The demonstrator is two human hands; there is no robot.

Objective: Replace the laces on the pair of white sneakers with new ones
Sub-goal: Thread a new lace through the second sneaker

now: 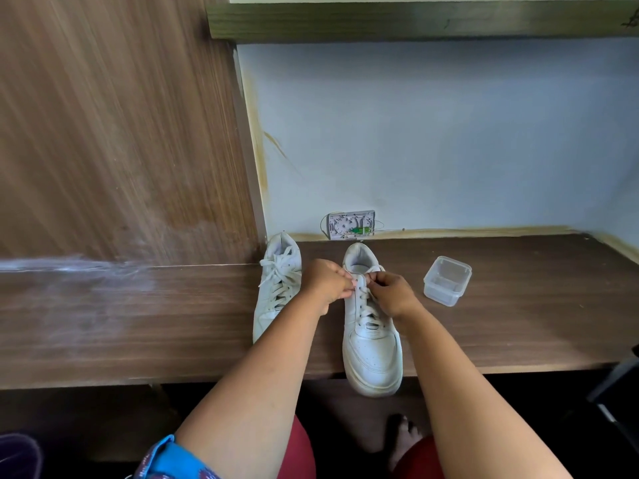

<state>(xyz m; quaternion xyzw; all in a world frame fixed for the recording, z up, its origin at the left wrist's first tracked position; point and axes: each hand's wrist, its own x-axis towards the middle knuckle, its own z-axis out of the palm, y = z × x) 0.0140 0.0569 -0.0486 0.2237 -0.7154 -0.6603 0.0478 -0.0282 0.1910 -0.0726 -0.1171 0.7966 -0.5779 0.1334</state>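
Two white sneakers stand on a brown wooden desk [138,323], toes toward me. The right sneaker [371,354] pokes its toe over the desk's front edge. My left hand [326,283] and my right hand [392,292] meet over its upper eyelets, and each pinches the white lace [363,299] near the tongue. The left sneaker [276,295] sits beside it, still laced, with its lace ends loose; my left forearm covers part of its toe side.
A small clear plastic container [447,281] without a lid stands right of the shoes. A white wall box [351,224] with wires sits at the desk's back edge. A wooden panel [121,133] rises on the left. My knees and a bare foot [403,440] are below the desk.
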